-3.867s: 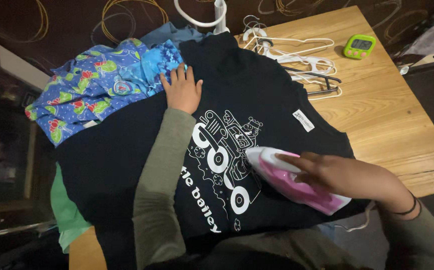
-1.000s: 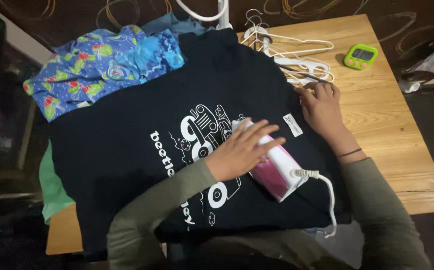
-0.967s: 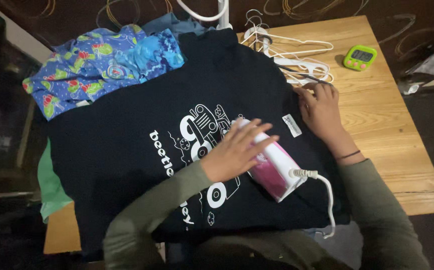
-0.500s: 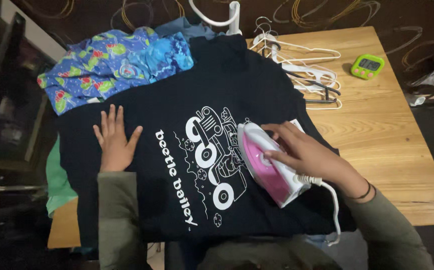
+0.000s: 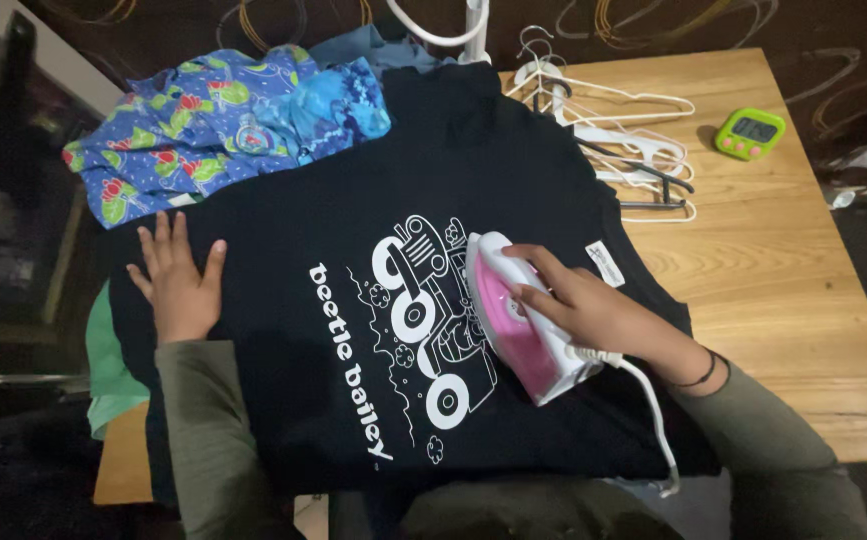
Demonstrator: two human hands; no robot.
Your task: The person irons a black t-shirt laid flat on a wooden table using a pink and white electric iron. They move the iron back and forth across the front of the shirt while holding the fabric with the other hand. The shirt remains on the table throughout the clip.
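A black t-shirt (image 5: 313, 240) with a white cartoon print lies spread flat over the wooden table (image 5: 783, 260). My right hand (image 5: 578, 305) grips the handle of a pink and white clothes iron (image 5: 513, 320), which rests on the shirt at the right edge of the print. Its white cord (image 5: 653, 410) trails toward me. My left hand (image 5: 175, 280) lies flat with fingers spread on the shirt's left side, pressing the fabric down.
A blue patterned garment pile (image 5: 223, 120) sits at the far left. White and black hangers (image 5: 623, 140) lie at the far side of the table, a green timer (image 5: 750, 132) at the far right. A green cloth (image 5: 108, 370) shows under the shirt's left edge.
One second ago my left hand rested on the iron and my right hand on the shirt's right edge. Now my right hand holds the iron and my left hand presses the shirt's left side.
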